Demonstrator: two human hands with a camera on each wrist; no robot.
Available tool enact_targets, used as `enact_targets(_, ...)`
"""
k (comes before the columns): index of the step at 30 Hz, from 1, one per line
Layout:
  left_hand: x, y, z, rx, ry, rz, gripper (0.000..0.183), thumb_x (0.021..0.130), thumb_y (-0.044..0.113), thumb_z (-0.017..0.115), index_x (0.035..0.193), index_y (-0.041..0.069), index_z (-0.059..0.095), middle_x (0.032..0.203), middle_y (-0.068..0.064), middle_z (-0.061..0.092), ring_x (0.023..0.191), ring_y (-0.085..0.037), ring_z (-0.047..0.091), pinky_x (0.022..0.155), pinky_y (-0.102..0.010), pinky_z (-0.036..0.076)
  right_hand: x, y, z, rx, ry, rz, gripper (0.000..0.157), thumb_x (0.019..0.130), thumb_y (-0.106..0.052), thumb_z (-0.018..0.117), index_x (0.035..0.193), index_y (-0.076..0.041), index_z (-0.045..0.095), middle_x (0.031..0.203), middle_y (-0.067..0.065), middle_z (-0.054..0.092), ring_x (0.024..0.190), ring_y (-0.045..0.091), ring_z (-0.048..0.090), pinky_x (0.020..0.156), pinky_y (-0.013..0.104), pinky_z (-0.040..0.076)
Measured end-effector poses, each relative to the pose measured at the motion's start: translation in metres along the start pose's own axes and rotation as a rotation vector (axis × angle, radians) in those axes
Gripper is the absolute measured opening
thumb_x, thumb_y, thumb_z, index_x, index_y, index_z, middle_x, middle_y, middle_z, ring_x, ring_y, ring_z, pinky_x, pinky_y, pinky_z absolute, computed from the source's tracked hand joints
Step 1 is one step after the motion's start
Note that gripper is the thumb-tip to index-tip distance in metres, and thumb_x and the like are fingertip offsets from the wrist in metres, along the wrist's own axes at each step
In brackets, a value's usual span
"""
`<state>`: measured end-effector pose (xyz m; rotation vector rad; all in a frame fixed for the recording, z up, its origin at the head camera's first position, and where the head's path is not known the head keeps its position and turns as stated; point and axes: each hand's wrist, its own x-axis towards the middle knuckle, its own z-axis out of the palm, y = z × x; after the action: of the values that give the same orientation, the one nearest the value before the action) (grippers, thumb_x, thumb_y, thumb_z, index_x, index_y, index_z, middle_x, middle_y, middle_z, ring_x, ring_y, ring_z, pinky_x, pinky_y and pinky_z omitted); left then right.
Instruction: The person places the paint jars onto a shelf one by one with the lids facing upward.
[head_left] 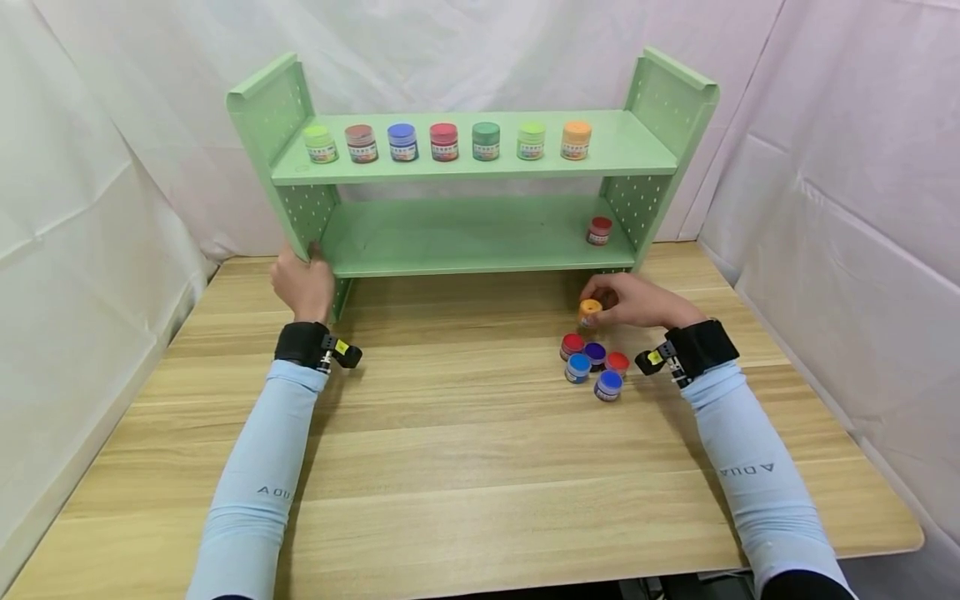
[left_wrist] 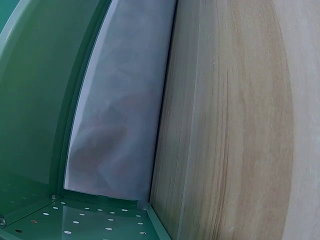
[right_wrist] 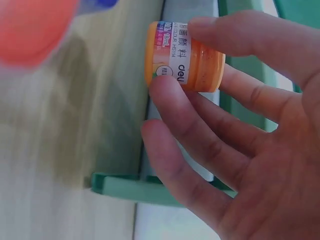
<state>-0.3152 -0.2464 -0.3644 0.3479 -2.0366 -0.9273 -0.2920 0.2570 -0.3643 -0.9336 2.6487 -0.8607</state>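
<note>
My right hand [head_left: 633, 302] pinches an orange paint jar [right_wrist: 172, 57] between thumb and fingers, in front of the right end of a green two-tier shelf [head_left: 450, 273]. The jar is tipped sideways in the right wrist view. Close below that hand, several paint jars with red, purple and blue lids, among them a light-blue-lidded jar [head_left: 577, 367], stand in a cluster on the table. My left hand [head_left: 303, 283] grips the lower front edge of the shelf's left side panel; some of its fingers are hidden behind it. The left wrist view shows no part of that hand.
Several paint jars stand in a row on the upper tier, from a lime one [head_left: 321, 145] to an orange one [head_left: 576, 140]. A dark red jar [head_left: 599, 231] sits at the lower tier's right end. White sheeting [head_left: 847, 208] surrounds the wooden table [head_left: 450, 450].
</note>
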Motion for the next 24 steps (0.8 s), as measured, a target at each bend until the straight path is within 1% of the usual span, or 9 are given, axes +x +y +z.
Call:
enact_targets(5,0.001,0.0,0.0,0.012,0.0,0.002,0.027,0.094,0.02,0.055,0.116,0.009,0.068,0.112,-0.005,0.067,0.102,-0.013,0.061,0.086,-0.032,0.044,0.0,-0.011,-0.003,-0.008,0.024,-0.032,0.027,0.084,-0.022,0.072,0.107,-0.012,0.062,0.094,-0.001,0.063,0.08,0.018,0.057,0.073,0.034,0.047)
enact_targets(11,0.001,-0.001,-0.001,0.016,0.001,0.001,0.027,0.094,0.02,0.055,0.116,0.008,0.068,0.112,-0.005,0.067,0.103,-0.014,0.061,0.087,-0.032,0.044,-0.003,-0.028,-0.009,-0.026,0.072,-0.082,0.029,0.082,-0.028,0.073,0.105,-0.014,0.062,0.091,-0.004,0.063,0.079,0.016,0.056,0.072,0.033,0.047)
enact_targets(16,0.0,-0.001,-0.001,0.014,0.004,0.006,0.026,0.094,0.019,0.056,0.114,0.008,0.068,0.111,-0.005,0.067,0.101,-0.015,0.062,0.086,-0.033,0.045,-0.01,-0.042,-0.013,-0.054,0.116,-0.073,0.034,0.082,-0.033,0.073,0.107,-0.014,0.063,0.091,-0.004,0.063,0.079,0.014,0.056,0.071,0.033,0.048)
enact_targets(19,0.0,0.0,-0.001,0.007,0.002,0.009,0.026,0.094,0.019,0.056,0.113,0.008,0.068,0.11,-0.005,0.067,0.101,-0.015,0.062,0.085,-0.033,0.045,-0.014,-0.047,-0.015,-0.059,0.154,-0.062,0.034,0.081,-0.034,0.073,0.108,-0.015,0.063,0.09,-0.004,0.063,0.077,0.014,0.057,0.069,0.032,0.048)
enact_targets(24,-0.001,0.001,-0.001,-0.005,0.006,0.01,0.025,0.094,0.018,0.056,0.114,0.008,0.068,0.11,-0.005,0.067,0.101,-0.014,0.062,0.085,-0.033,0.045,-0.017,-0.049,-0.02,-0.081,0.253,-0.08,0.032,0.082,-0.03,0.073,0.109,-0.017,0.062,0.09,-0.003,0.062,0.073,0.013,0.056,0.06,0.03,0.048)
